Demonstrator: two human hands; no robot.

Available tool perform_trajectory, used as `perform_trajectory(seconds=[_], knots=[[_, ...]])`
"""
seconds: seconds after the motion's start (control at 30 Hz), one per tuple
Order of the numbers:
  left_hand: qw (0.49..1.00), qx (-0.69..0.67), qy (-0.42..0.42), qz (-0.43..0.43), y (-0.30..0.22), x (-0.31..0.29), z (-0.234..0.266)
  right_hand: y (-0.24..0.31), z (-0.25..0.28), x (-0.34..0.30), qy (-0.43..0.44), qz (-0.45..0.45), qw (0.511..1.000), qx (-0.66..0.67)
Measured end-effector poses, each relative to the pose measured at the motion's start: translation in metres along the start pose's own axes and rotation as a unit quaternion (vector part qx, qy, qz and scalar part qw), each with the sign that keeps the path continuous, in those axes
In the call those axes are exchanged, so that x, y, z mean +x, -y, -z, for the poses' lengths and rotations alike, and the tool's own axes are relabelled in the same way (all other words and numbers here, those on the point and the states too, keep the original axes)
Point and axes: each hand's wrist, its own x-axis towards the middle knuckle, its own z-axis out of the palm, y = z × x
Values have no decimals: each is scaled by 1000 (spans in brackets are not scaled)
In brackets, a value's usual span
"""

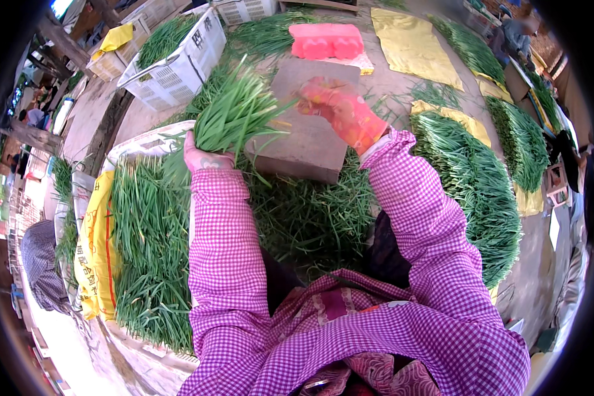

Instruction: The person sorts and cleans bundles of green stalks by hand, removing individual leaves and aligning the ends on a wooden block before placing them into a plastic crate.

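Note:
My left hand (206,158), in a patterned glove, is closed around a bunch of green chives (234,115), lifted left of a brown block-like stand (297,148). The cut pale ends fan toward the upper right. My right hand (342,112), in an orange-red flowered glove, hovers over the stand, just right of the bunch. Motion smears its fingers, so whether they pinch anything cannot be made out. Loose chives (310,211) are heaped below the stand, in front of my lap. Beside my left forearm, a white crate (153,140) is packed with more chives (152,244).
A pink block-shaped object (327,41) lies beyond the stand. Bundled chives (468,191) rest on yellow sheeting at the right, with another yellow sheet (412,46) farther back. A white crate of greens (178,69) stands at the far left. Another person (513,36) is at the far right.

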Motion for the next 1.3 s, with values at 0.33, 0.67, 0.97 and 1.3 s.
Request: perform_trajectory(seconds=[0.33, 0.67, 0.97, 1.3], knots=[[999, -27, -45, -16, -9, 2, 3, -15, 6, -3, 115, 39, 918, -378], [997, -70, 12, 5, -11, -7, -4, -18, -11, 0, 6, -62, 993, -105], [999, -32, 5, -15, -5, -7, -2, -11, -14, 0, -52, -46, 958, -277], [998, -61, 23, 14, -2, -11, -6, -27, -24, -4, -10, -66, 997, -38]])
